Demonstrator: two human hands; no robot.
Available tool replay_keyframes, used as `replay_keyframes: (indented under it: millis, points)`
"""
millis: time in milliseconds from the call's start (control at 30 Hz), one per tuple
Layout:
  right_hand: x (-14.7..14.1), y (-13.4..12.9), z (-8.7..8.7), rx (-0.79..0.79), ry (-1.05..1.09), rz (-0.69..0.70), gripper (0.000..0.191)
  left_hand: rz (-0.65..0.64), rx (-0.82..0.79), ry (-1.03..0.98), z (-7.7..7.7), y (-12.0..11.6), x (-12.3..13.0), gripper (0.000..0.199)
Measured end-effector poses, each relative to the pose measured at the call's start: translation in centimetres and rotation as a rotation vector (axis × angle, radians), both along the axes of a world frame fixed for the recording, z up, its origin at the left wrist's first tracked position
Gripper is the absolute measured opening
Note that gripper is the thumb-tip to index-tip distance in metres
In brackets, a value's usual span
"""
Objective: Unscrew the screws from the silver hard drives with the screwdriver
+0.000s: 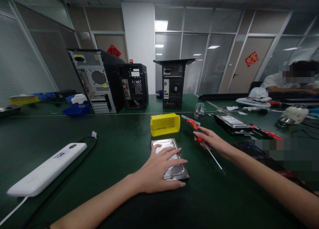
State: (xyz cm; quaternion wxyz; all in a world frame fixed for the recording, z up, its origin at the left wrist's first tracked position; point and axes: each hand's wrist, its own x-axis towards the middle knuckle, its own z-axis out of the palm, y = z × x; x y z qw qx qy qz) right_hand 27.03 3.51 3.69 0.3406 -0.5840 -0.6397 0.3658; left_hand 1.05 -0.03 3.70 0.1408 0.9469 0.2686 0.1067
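Note:
A silver hard drive lies on the green table in front of me. My left hand rests across it, fingers spread over its top face. To the right, my right hand is closed round a screwdriver with a red and black handle, its long shaft pointing down and to the right, its tip away from the drive. Just behind the drive stands a yellow plastic bin.
Computer cases stand at the back. A white power strip with cables lies left, near a blue bin. Stacked drives and red-handled pliers lie right. A person sits at the far right.

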Motion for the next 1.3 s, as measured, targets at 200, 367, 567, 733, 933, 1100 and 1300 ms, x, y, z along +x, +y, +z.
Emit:
replay_keyframes:
  millis: [200,367,567,733,933,1100,1300]
  points:
    - [-1.1,-1.8,1.1,0.242,0.512,-0.088,0.038,0.016,0.000,-0.017,0.5,-0.3,0.1,0.053]
    - [-1.9,-3.0,1.8,0.520,0.492,-0.184,0.034,0.075,-0.115,-0.150,0.5,-0.4,0.0,0.042]
    - [-2.9,-3.9,1.8,0.587,0.449,-0.176,0.029,0.214,-0.104,-0.340,-0.6,0.9,0.0,0.033]
    - [-3.3,-4.2,1.6,0.591,0.416,-0.136,0.030,0.218,-0.077,-0.348,-0.7,1.8,-0.1,0.037]
    - [-3.5,-4.3,1.3,0.583,0.402,-0.119,0.032,0.108,-0.002,-0.239,-1.4,2.1,-0.4,0.047]
    - [-3.6,-4.3,1.1,0.589,0.397,-0.132,0.028,0.061,0.029,-0.242,-2.4,2.6,-0.6,0.050]
    - [-3.9,-4.3,1.1,0.595,0.413,-0.126,0.028,0.036,0.030,-0.250,-2.3,2.6,-0.7,0.055]
